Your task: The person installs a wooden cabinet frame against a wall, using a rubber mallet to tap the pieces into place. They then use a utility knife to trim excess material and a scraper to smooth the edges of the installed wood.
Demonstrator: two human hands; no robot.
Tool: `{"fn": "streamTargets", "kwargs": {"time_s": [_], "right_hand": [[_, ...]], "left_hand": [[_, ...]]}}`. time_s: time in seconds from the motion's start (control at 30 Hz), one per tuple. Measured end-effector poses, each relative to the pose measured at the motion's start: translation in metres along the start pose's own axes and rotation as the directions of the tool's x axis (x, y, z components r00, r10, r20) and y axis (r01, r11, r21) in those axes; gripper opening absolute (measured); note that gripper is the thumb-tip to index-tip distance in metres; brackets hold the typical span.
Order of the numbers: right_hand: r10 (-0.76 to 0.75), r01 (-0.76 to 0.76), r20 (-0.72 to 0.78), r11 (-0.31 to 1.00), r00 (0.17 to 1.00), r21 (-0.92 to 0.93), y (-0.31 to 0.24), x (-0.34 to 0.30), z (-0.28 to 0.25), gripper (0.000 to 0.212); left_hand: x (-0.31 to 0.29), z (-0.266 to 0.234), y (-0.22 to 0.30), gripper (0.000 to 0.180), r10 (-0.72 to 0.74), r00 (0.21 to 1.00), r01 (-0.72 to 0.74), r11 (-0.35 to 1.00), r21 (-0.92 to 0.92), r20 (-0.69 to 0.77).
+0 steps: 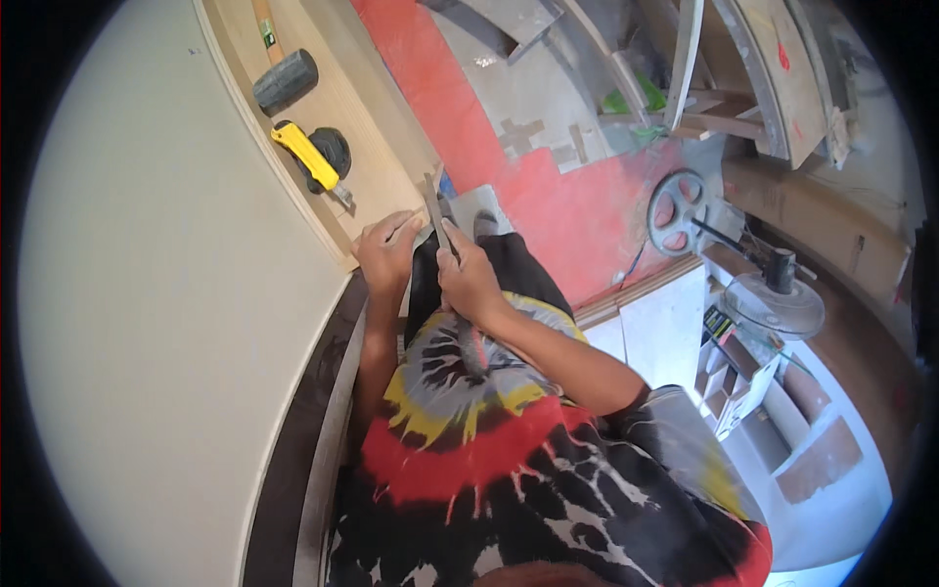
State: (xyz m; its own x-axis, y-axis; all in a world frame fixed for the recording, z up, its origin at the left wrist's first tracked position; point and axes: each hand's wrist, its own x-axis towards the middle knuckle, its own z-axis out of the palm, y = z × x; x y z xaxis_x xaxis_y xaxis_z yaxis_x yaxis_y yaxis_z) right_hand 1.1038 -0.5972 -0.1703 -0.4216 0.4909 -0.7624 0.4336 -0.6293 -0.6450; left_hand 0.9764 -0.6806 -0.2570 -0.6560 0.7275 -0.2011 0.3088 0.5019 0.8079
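Note:
My right hand [471, 279] is wrapped round a long, narrow grey metal tool [437, 220] that looks like a file. Its far end lies beside the end of a pale wooden board [377, 161], while a reddish-grey part points back toward my shirt. My left hand [387, 251] grips the near corner of that board, fingers bent over its edge. On the board lie a yellow utility knife [307, 154], resting over a round black object [333, 149], and a black-headed mallet [287, 82] with a wooden handle.
A large pale panel [166, 293] fills the left side. Beyond the board is a red floor strip [440, 93]. To the right stand a fan [778, 293], a spoked wheel [677, 210] and curved wooden frames [773, 88]. White boards [660, 318] lean nearby.

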Motion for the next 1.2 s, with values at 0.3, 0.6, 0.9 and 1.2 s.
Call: {"fn": "streamTargets", "kwargs": {"time_s": [0.3, 0.6, 0.9, 1.2], "right_hand": [[-0.235, 0.221, -0.052, 0.955, 0.971, -0.198, 0.050, 0.039, 0.008, 0.050], [-0.107, 0.106, -0.024, 0.993, 0.994, -0.058, 0.027, 0.037, 0.007, 0.053], [-0.190, 0.188, -0.003, 0.978, 0.982, -0.093, 0.031, 0.027, 0.000, 0.053], [-0.198, 0.199, 0.023, 0.976, 0.980, -0.093, 0.034, 0.043, -0.001, 0.051]], "left_hand": [[0.008, -0.001, 0.003, 0.024, -0.071, 0.997, 0.070, 0.997, 0.042, 0.014], [0.010, -0.001, 0.011, 0.022, -0.061, 0.998, 0.061, 0.998, 0.009, -0.009], [0.013, 0.000, 0.011, 0.024, -0.091, 0.996, 0.091, 0.995, -0.026, 0.013], [0.010, -0.004, 0.006, 0.025, -0.141, 0.989, 0.143, 0.988, -0.048, 0.046]]}}
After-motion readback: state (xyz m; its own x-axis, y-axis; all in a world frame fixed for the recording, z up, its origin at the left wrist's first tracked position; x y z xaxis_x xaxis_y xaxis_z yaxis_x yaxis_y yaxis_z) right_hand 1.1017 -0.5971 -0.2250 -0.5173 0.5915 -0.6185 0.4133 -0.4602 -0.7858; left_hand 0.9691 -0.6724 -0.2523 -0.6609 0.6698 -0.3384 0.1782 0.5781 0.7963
